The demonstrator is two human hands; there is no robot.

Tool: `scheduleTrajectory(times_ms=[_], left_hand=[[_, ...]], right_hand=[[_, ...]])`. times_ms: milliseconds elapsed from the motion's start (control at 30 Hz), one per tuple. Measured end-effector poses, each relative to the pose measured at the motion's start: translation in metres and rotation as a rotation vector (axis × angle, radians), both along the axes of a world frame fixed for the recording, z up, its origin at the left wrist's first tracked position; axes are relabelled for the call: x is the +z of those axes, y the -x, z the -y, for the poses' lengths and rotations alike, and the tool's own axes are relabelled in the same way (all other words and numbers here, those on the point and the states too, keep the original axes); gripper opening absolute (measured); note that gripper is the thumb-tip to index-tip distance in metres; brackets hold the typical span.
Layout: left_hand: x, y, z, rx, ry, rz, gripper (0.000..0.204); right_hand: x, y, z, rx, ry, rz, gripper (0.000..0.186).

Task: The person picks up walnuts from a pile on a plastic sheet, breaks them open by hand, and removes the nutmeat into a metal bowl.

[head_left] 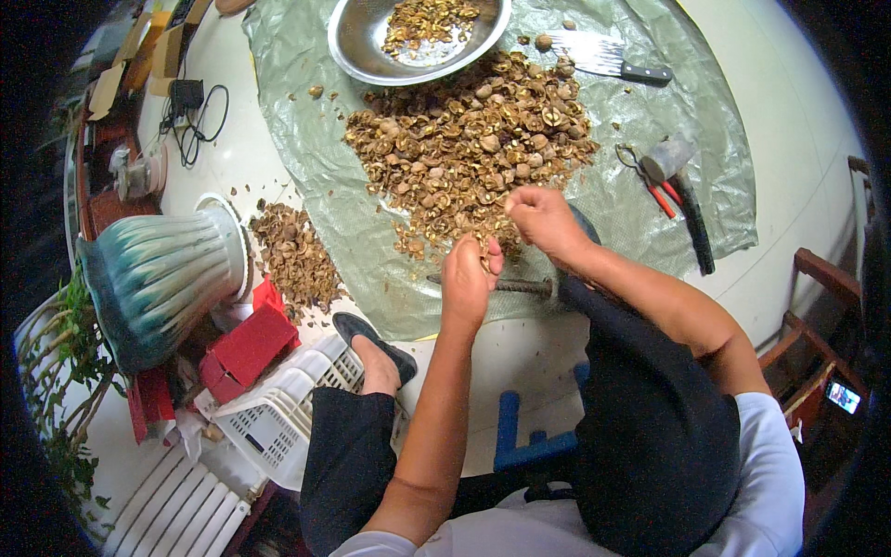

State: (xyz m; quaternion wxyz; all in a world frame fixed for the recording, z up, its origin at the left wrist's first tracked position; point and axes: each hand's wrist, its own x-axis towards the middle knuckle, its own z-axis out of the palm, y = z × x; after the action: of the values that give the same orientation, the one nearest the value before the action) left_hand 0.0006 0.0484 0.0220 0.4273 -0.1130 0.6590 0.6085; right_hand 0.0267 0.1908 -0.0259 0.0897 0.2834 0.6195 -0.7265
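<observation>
My left hand [471, 277] is curled around broken walnut pieces [483, 260] at the near edge of a heap of cracked walnuts and shells [464, 139]. To its upper right, my right hand [543, 220] is pinched over the heap, with whatever is at its fingertips too small to make out. A ribbed metal bar [510, 286] lies behind my hands, partly hidden. Beyond the heap, a steel bowl [353, 51] holds kernels [422, 26]. At the right lie a wide black-handled blade [645, 72], a rubber mallet [664, 158] and red-handled pliers [661, 200], all on a green tarp [705, 121].
At left are a shell pile [297, 251], a large teal pot [158, 288], a plant [60, 362], a red box [246, 353], a white crate [269, 427] and cables [195, 121]. A wooden chair [817, 278] stands right; something blue [510, 427] is under my legs.
</observation>
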Motion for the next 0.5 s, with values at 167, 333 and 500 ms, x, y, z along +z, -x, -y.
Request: scheduleTrajectory(times_ms=[167, 333, 500], left_hand=[[0.010, 0.006, 0.005, 0.270, -0.335, 0.273, 0.038], [0.005, 0.005, 0.008, 0.337, -0.476, 0.343, 0.039], [0.001, 0.005, 0.013, 0.210, -0.394, 0.231, 0.041]], right_hand=[[0.034, 0.009, -0.001, 0.047, 0.189, 0.055, 0.018], [0.043, 0.012, 0.003, 0.163, -0.011, -0.189, 0.017], [0.047, 0.010, 0.009, 0.165, 0.053, -0.210, 0.014]])
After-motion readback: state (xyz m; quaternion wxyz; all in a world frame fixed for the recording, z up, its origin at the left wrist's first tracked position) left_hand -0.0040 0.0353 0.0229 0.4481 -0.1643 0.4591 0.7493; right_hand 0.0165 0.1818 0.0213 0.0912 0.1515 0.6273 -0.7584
